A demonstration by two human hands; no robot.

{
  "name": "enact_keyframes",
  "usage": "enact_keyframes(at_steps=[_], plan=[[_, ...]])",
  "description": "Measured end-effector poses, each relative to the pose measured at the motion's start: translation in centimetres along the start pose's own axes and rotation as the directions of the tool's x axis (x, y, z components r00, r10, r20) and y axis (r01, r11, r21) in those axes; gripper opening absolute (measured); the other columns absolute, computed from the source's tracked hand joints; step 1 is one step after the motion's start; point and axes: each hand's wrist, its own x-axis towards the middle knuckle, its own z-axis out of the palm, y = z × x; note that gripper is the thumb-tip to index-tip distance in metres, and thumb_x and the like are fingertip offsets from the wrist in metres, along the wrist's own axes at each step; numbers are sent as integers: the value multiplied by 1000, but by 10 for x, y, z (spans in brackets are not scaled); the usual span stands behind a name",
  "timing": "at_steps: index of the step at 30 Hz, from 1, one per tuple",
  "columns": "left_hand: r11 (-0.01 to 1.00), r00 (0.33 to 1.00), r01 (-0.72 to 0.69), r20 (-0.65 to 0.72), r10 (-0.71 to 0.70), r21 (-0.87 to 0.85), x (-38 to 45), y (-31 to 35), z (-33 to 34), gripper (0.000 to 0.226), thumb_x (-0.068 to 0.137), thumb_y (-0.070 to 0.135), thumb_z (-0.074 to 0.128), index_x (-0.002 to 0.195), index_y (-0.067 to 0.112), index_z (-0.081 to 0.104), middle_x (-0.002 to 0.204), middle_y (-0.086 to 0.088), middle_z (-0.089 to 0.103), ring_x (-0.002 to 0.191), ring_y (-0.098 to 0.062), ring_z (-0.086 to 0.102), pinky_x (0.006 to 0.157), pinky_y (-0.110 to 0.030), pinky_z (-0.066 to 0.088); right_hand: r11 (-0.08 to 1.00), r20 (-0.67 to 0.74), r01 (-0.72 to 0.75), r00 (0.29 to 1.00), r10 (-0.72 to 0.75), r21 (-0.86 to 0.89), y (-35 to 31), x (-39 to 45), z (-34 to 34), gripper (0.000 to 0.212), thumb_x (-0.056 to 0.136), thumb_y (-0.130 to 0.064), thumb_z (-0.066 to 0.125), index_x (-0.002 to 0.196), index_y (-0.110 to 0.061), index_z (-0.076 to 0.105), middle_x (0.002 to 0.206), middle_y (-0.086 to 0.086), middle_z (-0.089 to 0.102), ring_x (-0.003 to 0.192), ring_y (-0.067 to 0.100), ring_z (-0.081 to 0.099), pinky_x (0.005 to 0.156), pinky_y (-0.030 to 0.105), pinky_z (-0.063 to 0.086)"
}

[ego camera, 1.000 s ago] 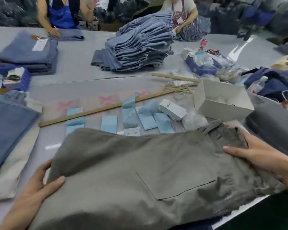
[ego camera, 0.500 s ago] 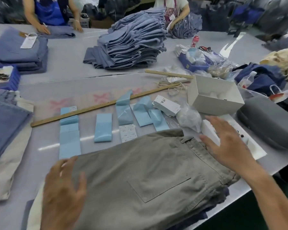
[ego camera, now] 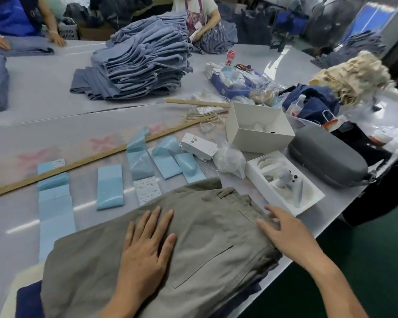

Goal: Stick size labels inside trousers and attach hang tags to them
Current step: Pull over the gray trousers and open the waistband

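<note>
Looks like a garment factory finishing room: big shared table (ego camera: 44, 92), folded jeans stack (ego camera: 138, 58), workers opposite (probably tagging too), hang tags (ego camera: 199, 145).

Two hands (left hand (ego camera: 145, 246), right hand (ego camera: 287, 235)); one pair of grey trousers (ego camera: 193, 237); two wooden rulers (ego camera: 97, 158) (ego camera: 197, 102); two white boxes (ego camera: 251, 138) (ego camera: 257, 177).

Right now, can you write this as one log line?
left hand: flat on olive trousers | right hand: open at waistband | hang tags: untouched

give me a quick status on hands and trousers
Left hand flat on grey trousers. Right hand open at the waistband. Size labels and hang tags untouched. Nothing in the way.
</note>
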Motion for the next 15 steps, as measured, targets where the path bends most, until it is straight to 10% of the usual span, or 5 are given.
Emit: enact_keyframes(at_steps=[5, 9, 12, 15], plan=[[1000, 1000, 13, -10, -13, -5, 1, 1, 0, 55, 100, 61, 19, 154, 54, 21, 165, 19, 22, 154, -5, 15, 127, -38, 5, 980, -71, 55, 997, -42, 194, 14, -9, -12, 27, 86, -26, 80, 95, -47, 66, 96, -31, 65, 93, -6, 61, 81, 22, 55], [999, 999, 38, -6, -38, 23, 3, 10, -7, 64, 95, 64, 21, 154, 46, 34, 160, 17, 35, 151, -10, 29, 125, -42, 17, 923, -17, 29, 1000, -25, 384, 13, -6, -18, 28, 90, -19, 75, 99, -45, 72, 85, -16, 67, 73, 5, 64, 66, 19, 55], [996, 992, 85, -97, -86, -19, 28, 19, -26, 49, 91, 58, 43, 126, 34, 67, 120, 9, 68, 114, -23, 64, 96, -46, 51, 811, -36, 105, 994, -103, 575, 6, -7, -25, 27, 94, -17, 71, 108, -40, 74, 91, -15, 68, 82, 4, 65, 73, 14, 53], [968, 986, 76, -128, -110, -240, 67, 35, -31, 30, 94, 42, 62, 122, 31, 65, 110, 11, 66, 107, -20, 64, 90, -40, 52, 652, -64, 167, 982, -179, 740, -1, -10, -30, 29, 89, -30, 74, 117, -25, 73, 98, -1, 71, 95, 19, 68, 79, 21, 56]])
